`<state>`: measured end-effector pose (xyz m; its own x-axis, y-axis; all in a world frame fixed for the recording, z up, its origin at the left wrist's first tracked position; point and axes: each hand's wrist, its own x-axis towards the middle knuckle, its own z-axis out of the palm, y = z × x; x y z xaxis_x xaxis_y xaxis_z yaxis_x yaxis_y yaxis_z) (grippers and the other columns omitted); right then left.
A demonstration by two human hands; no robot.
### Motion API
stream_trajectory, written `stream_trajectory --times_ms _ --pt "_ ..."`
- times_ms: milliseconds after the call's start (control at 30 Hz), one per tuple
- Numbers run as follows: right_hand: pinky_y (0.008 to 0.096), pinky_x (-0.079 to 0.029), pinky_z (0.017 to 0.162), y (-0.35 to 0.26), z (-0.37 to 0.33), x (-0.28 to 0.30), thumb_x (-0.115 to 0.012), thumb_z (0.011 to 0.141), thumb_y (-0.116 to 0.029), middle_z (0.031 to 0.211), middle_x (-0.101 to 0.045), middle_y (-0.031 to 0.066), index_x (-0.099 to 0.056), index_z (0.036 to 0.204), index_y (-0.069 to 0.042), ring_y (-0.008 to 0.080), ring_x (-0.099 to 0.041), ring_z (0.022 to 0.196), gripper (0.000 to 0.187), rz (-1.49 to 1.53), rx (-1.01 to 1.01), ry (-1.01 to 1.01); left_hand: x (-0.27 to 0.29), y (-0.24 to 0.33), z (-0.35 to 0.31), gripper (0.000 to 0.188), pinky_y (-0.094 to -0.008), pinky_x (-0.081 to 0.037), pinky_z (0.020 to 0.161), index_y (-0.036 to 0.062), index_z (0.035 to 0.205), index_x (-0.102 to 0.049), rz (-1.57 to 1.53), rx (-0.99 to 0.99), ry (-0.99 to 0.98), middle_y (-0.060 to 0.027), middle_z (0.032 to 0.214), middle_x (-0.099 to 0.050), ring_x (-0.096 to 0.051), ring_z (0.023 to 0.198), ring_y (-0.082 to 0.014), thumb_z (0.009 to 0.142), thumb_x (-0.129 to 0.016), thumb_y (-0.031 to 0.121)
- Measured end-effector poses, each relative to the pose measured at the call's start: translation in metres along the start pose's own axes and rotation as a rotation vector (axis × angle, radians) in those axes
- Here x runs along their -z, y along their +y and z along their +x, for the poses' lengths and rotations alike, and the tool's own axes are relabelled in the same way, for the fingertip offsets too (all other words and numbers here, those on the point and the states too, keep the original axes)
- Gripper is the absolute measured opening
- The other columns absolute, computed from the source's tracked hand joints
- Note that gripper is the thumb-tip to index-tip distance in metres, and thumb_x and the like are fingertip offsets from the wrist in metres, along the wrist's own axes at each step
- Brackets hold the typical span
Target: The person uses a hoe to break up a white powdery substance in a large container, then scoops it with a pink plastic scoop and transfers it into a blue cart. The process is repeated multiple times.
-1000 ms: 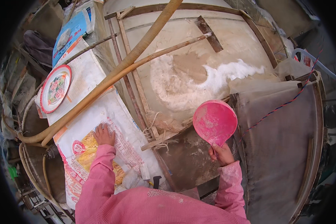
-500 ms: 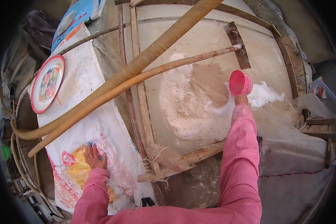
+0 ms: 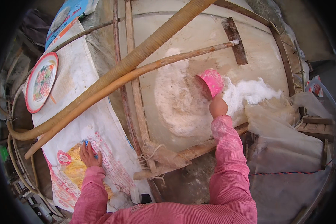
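My right hand [image 3: 218,107] grips a pink dipper [image 3: 213,81] over a wood-framed tray lined with pale sheeting [image 3: 145,89]. The dipper is tipped with its mouth turned left and down; its contents cannot be seen. Below and left of it spreads a wet-looking heap of white, partly brownish grains [image 3: 177,108]. Brighter white powder [image 3: 252,91] lies to the right of the dipper. Fingers spread, my left hand [image 3: 90,154] rests on a white woven sack [image 3: 76,123] with a yellow and red print. A small blue thing shows at its fingertips.
A long wooden rake [image 3: 145,76] and a ribbed hose [image 3: 153,46] cross the tray and sack diagonally. On the sack's far left lies a red-rimmed flowered plate [image 3: 42,83]. Clear plastic sheeting [image 3: 276,123] and a twisted red-blue cord [image 3: 287,173] are at the right.
My right hand has swung left with the dipper, and the dipper has turned from facing left and upward to mouth downward over the heap. My left hand stays on the sack.
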<state>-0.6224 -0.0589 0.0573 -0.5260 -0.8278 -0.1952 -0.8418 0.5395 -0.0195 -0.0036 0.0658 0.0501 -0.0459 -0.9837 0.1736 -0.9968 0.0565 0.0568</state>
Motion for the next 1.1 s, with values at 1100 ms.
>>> stream_trajectory --times_ms 1100 --pt "0.0403 -0.04 0.045 -0.009 0.008 0.007 -0.055 0.086 -0.02 0.062 -0.056 0.0106 -0.057 0.078 -0.006 0.0243 -0.051 0.047 0.016 0.847 -0.498 -0.35 0.001 -0.001 0.0 0.069 -0.0526 -0.019 0.112 0.015 0.138 -0.045 -0.028 0.051 -0.009 -0.0105 0.147 -0.034 -0.029 0.135 -0.0345 0.077 -0.066 0.037"
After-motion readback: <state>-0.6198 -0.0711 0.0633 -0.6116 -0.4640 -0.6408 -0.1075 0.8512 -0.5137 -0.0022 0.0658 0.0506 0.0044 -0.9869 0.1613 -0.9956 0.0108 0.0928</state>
